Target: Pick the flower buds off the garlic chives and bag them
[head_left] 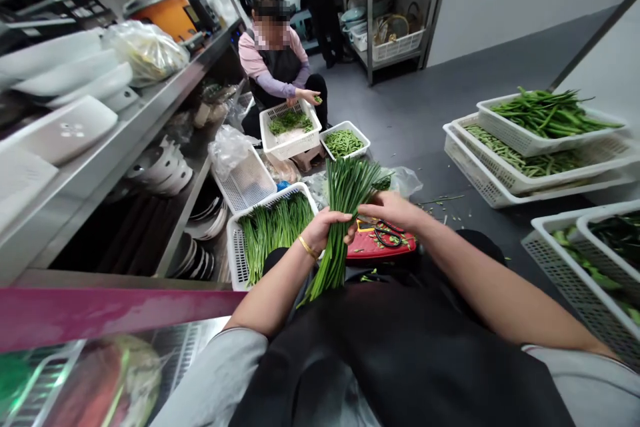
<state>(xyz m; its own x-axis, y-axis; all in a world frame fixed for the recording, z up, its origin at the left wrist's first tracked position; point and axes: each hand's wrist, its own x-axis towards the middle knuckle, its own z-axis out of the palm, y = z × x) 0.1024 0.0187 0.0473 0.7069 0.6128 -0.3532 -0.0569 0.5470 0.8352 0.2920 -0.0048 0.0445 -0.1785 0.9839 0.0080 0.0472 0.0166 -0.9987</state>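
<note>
A thick bunch of garlic chives [340,213] stands on a slant in front of me, its lower ends against my black apron. My left hand [327,227] is closed round the middle of the bunch, thumb across the front. At the bunch's right side, my right hand [393,209] has its fingers bent in and pinching at the stalks; the fingertips are partly hidden. Below that hand, black-handled scissors [389,235] lie on a red stool [383,250] with green scraps. More garlic chives [275,230] fill a white basket [234,250] at my left.
Opposite me a person [280,67] sits with a basket of leafy greens [291,122]. Green bean pieces [343,143] fill a smaller basket. Stacked vegetable baskets [505,177] stand right. A steel shelf [165,103] with dishes runs along the left. Plastic bags [405,180] lie on the floor.
</note>
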